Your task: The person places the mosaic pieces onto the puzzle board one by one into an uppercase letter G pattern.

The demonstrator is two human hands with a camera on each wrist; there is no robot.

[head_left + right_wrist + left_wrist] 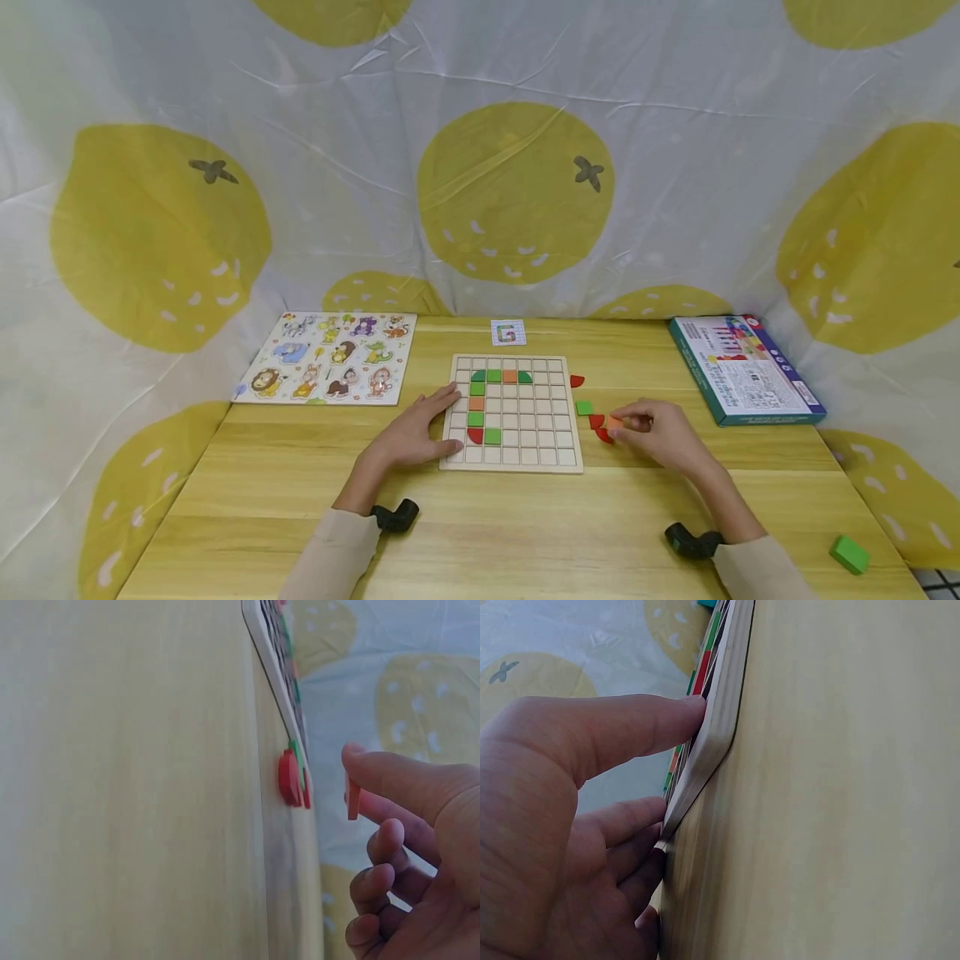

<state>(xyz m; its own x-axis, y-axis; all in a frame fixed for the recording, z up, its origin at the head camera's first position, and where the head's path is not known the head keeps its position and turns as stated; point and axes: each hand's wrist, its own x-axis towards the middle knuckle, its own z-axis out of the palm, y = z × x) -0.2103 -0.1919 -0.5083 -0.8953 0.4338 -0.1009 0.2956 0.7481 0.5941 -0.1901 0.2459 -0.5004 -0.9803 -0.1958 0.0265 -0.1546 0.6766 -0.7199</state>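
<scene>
Fingers of the left hand (411, 435) lie flat, steadying the grid board (512, 457); the right hand (660, 433) pinches an orange tile (615, 424) just right of it, above the tabletop (525, 533).

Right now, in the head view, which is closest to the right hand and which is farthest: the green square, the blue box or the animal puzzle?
1. Green square, just left of the right hand.
2. Blue box, far right.
3. Animal puzzle, far left.
</scene>
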